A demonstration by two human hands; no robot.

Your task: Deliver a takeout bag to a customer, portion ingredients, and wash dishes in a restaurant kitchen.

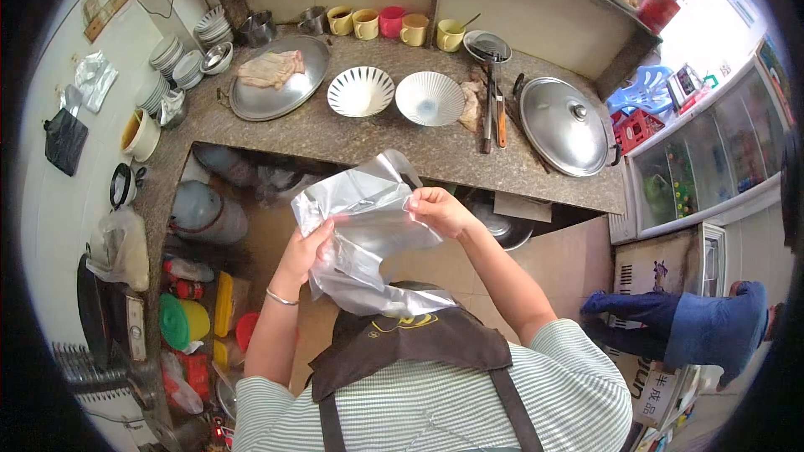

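A clear plastic bag [364,207] with cut-out handles is stretched between my two hands, in front of my dark apron [414,345]. My left hand [312,248] grips its left side, thumb on top. Between thumb and fingers, my right hand [438,212] pinches the bag's right edge. Beyond the bag, on the stone counter [282,138], are a white bowl with dark stripes [361,91] and a white ribbed bowl [430,98]. Both hands are in the air, apart from the counter.
A metal lid [314,85] with folded cloth-like gloves [271,69] lies at the counter's left. Tongs [488,107] and a domed wok lid [562,125] are at the right. Yellow mugs [366,24] line the back. A gas cylinder [207,213] stands below. Another person [703,326] is at the right.
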